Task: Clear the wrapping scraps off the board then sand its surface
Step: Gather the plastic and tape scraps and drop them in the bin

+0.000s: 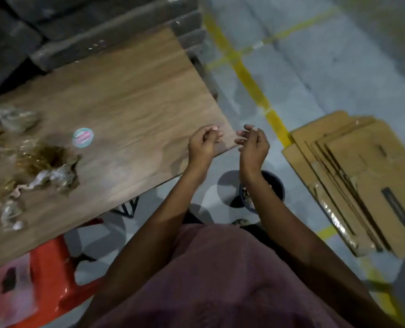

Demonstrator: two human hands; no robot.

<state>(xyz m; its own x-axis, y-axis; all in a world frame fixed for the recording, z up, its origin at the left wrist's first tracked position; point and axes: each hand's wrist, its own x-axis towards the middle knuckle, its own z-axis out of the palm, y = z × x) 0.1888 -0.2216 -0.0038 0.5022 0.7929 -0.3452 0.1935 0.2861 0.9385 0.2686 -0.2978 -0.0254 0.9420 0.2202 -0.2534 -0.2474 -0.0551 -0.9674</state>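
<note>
currently both hands off the board (pixel 116 95): left hand (pixel 202 144) over its right corner, right hand (pixel 253 145) just past the edge, above the floor. fingers on both loosely curled, look empty, though blur makes that hard to confirm. wrapping scraps (pixel 50 171) still piled at the board's left end, beside a round sticker (pixel 82 137).

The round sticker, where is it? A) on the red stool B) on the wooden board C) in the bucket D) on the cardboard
B: the round sticker lies flat on the wooden board, right of the crumpled wrapping scraps and left of both hands.
</note>
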